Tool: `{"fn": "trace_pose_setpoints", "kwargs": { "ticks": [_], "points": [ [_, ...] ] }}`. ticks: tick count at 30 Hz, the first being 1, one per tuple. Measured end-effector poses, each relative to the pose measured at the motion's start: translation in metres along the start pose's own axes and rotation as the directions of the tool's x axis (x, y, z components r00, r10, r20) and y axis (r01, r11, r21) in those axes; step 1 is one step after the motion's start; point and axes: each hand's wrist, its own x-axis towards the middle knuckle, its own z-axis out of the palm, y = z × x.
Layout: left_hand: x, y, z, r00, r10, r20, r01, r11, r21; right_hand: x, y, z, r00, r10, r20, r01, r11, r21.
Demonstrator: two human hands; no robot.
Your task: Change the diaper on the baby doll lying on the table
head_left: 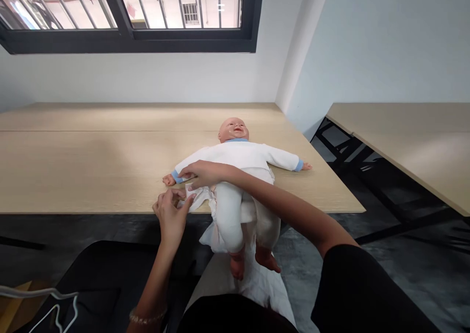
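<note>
The left hand [172,214] pinched the diaper flap [201,196], nearly closed; the right hand [205,173], beside it, was half-open, grip unclear. Gentle pulling seemed best.

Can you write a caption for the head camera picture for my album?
A doll lies on its back on a table, left hand and right hand at its diaper.

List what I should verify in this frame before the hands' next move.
1. Doll on its back: ok.
2. Doll wholly on the table: not ok; its feet extend past the front edge.
3. Left hand and right hand near the white flap: ok.
4. Firm grip on the flap: cannot tell.
5. Unobstructed view of the doll's front: not ok; the right forearm crosses it.
</note>
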Motion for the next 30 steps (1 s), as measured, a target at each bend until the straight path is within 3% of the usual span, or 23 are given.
{"fn": "trace_pose_setpoints", "kwargs": {
  "ticks": [4,8,12,17,22,26,30],
  "points": [
    [-0.003,-0.001,0.001,1.0,0.005,-0.014,-0.005,1.0,0.006,0.023,0.007,0.004,0.992,0.067,0.106,-0.071,0.997,0.032],
    [-0.003,-0.001,0.001,1.0,-0.002,-0.009,0.002,1.0,-0.003,0.03,0.015,0.006,0.978,0.037,0.206,-0.048,0.998,0.048],
    [-0.003,0.001,-0.001,1.0,-0.004,-0.012,0.004,1.0,-0.008,0.032,0.025,0.009,0.987,-0.007,0.163,-0.016,0.99,0.139],
    [-0.003,-0.002,0.002,1.0,-0.006,-0.012,0.006,1.0,-0.015,0.034,0.033,0.01,0.994,0.033,0.108,-0.052,0.982,0.179],
    [-0.004,-0.005,0.01,0.992,-0.086,-0.092,0.062,0.969,-0.24,0.034,0.037,0.011,0.994,0.029,0.103,-0.054,0.967,0.249],
    [0.0,0.003,0.011,0.973,-0.199,-0.115,0.119,0.863,-0.492,0.033,0.041,0.012,0.996,0.022,0.082,-0.052,0.919,0.392],
    [0.004,0.01,0.01,0.966,-0.248,-0.076,0.166,0.818,-0.551,0.031,0.041,0.012,1.0,-0.006,0.019,-0.002,0.906,0.423]
  ]
}}
